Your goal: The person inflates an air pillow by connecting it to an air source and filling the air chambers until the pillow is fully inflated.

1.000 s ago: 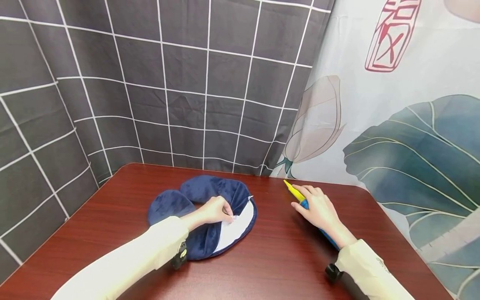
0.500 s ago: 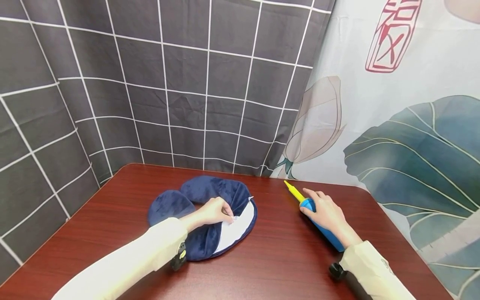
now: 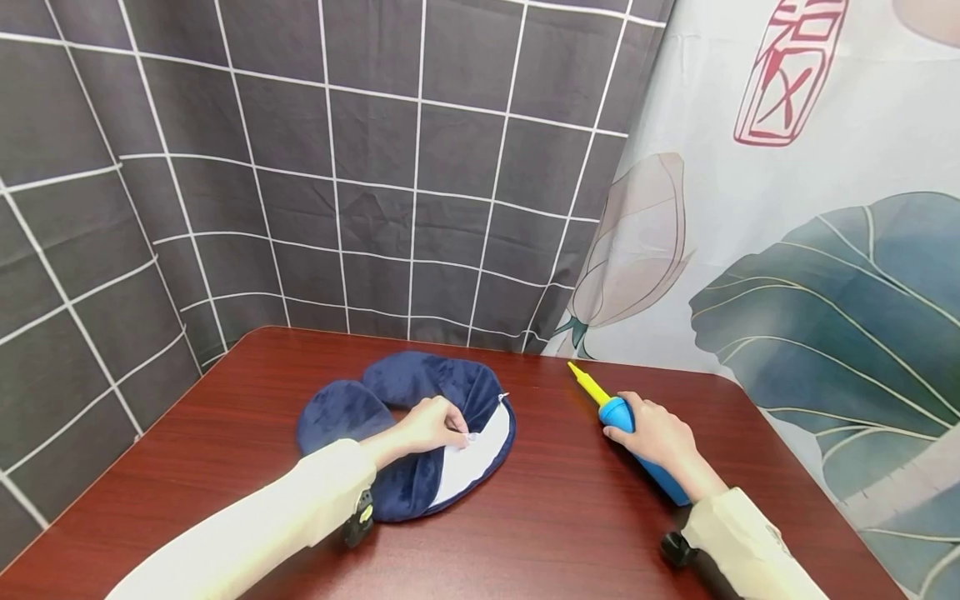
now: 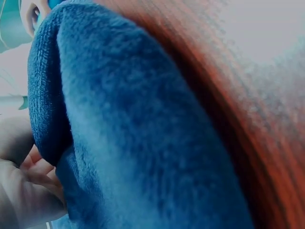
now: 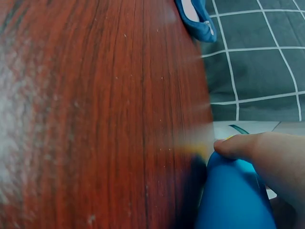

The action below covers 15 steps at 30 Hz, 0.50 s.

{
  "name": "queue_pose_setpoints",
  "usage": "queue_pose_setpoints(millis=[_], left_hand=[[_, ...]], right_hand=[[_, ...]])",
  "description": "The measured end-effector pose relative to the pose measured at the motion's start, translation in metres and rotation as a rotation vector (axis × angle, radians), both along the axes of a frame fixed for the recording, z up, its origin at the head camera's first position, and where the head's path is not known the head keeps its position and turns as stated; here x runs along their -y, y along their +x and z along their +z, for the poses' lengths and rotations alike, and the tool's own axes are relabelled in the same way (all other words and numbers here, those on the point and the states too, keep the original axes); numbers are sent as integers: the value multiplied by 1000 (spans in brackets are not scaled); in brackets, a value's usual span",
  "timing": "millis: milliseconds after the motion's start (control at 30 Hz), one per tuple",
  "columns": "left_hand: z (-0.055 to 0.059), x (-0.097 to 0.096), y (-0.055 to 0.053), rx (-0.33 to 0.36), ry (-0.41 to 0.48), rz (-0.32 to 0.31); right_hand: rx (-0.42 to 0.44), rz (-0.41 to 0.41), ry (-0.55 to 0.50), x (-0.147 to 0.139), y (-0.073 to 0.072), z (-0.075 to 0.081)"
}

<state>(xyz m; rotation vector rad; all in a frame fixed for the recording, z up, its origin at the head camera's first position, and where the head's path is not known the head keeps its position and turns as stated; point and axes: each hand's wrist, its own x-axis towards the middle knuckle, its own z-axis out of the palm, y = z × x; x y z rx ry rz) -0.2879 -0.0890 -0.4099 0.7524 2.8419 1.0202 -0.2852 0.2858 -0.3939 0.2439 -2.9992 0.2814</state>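
Note:
A navy plush U-shaped neck pillow [image 3: 408,379] lies on the table, its zipper open over a white inner bladder [image 3: 476,454]. My left hand [image 3: 431,423] reaches across it and pinches a small clear valve [image 3: 472,437] on the white part. In the left wrist view the plush [image 4: 128,114] fills the middle and hides the fingertips. To the right, my right hand [image 3: 662,433] grips a blue hand air pump [image 3: 617,412], which lies slantwise with its yellow nozzle pointing to the far left. The right wrist view shows the thumb along the pump's blue barrel [image 5: 236,195].
The red-brown wooden table [image 3: 555,517] spans the lower view. Behind it hangs a dark grey curtain [image 3: 375,208] with white grid lines. A white cloth [image 3: 697,325] with leaf and flower prints hangs at the right.
My right hand has slid back along the pump, away from the nozzle, and its fingers have curled around the blue barrel. The left hand and pillow have stayed in place.

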Motion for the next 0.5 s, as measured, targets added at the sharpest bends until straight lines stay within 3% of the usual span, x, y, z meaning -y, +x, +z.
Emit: queue_pose_setpoints(millis=[200, 500], left_hand=[[-2, 3, 0, -1, 12, -40], [2, 2, 4, -28, -9, -52]], right_hand=[[-22, 27, -19, 1, 2, -1], [-82, 68, -54, 6, 7, 5]])
